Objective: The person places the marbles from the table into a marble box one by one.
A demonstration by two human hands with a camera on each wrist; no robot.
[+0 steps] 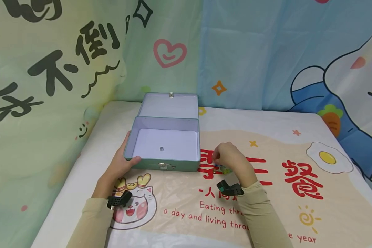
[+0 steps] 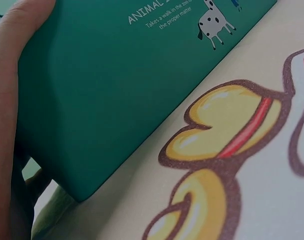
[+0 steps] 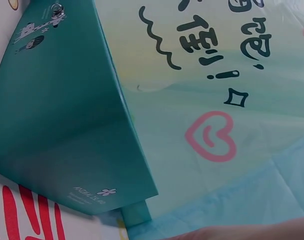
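Note:
A green tin box (image 1: 165,165) stands with its lid (image 1: 168,106) tipped back, its pale inside facing up. On the box floor lies one small, glassy, rounded piece (image 1: 161,148). My left hand (image 1: 119,163) grips the box's front left corner, thumb over the front rim and fingers along the left side; the left wrist view shows its thumb (image 2: 22,30) against the green wall. To the right of the box, my right hand (image 1: 230,158) is bent down low over the table beside small shiny greenish-yellow things (image 1: 225,170). I cannot tell whether its mostly hidden fingertips pinch one.
The box stands on a printed tablecloth (image 1: 179,199) with red lettering, a cartoon cat (image 1: 136,206) and a fried egg (image 1: 328,157). Printed fabric (image 1: 241,51) hangs behind and to the left. Each wrist wears a small black camera (image 1: 230,188).

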